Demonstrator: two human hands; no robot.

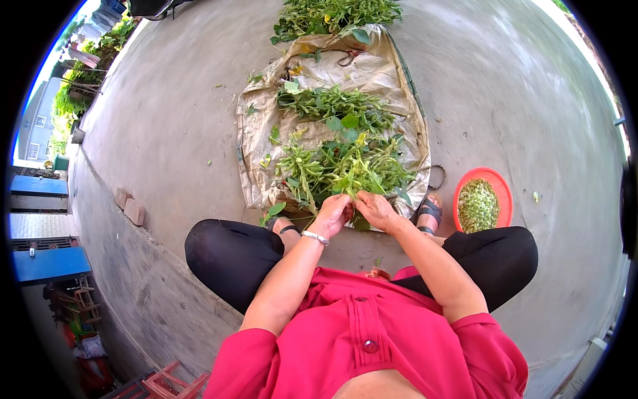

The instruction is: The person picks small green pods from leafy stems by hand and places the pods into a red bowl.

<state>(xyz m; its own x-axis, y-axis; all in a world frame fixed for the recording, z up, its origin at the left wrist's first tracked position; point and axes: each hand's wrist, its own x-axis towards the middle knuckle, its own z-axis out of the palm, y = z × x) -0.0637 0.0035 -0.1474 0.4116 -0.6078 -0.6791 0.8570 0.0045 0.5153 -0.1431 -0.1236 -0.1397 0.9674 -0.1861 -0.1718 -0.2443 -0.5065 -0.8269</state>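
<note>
My left hand (335, 215), with a silver bracelet at its wrist, and my right hand (377, 212) meet at the near edge of a flattened woven plastic sack (259, 164). Both have their fingers closed on a green soybean plant (352, 185), whose leaves and stems spread away from me. What lies between the fingertips is partly hidden. Just beyond the hands is a heap of soybean plants with pods (309, 167). A second heap (344, 107) lies farther up the sack.
Right of my foot sits a red plastic basin (508, 197) holding small green and whitish pieces (478, 204). More plants (339, 17) are piled beyond the sack. Two bricks (130, 205) lie left on the concrete floor (164, 119). A reddish wooden stool (174, 381) is at lower left.
</note>
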